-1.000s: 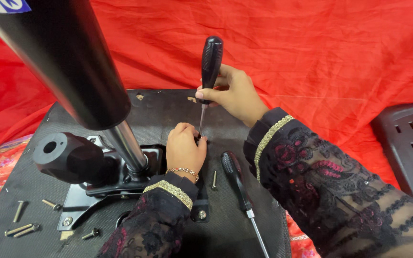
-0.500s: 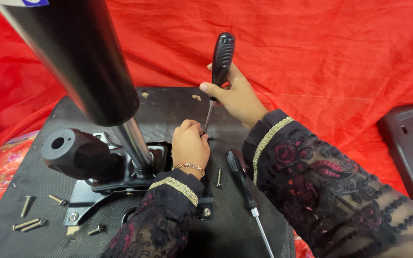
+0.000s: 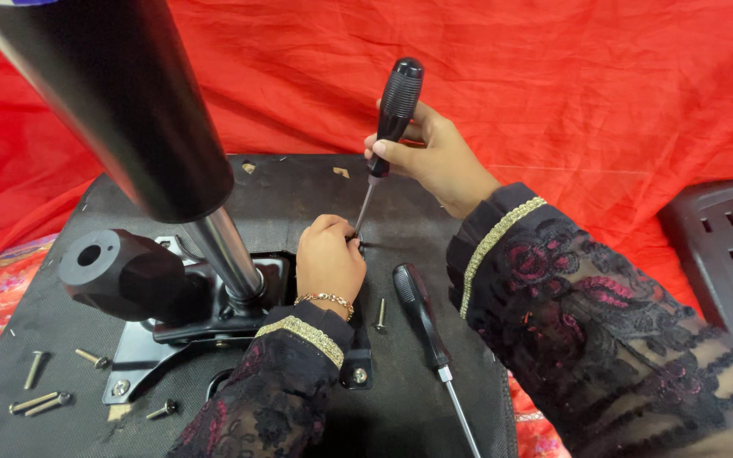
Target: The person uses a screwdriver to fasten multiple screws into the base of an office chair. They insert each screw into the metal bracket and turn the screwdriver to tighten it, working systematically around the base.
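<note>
Two hands: right hand (image 3: 439, 157) grips screwdriver (image 3: 388, 127), left hand (image 3: 330, 263) steadies tip.

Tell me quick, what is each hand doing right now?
Left hand: closed, fingers pinched at the screwdriver tip on the metal bracket.
Right hand: closed around the handle of the upright screwdriver.

two screwdrivers (image 3: 394, 110) (image 3: 417, 309), six loose bolts (image 3: 34, 369) (image 3: 92, 358) (image 3: 32, 402) (image 3: 48, 404) (image 3: 161, 410) (image 3: 381, 315), two hands (image 3: 330, 263) (image 3: 434, 157)

Makeshift home repair spot: red cloth (image 3: 553, 76) backdrop; loose bolts (image 3: 36, 403); spare screwdriver (image 3: 422, 318)
</note>
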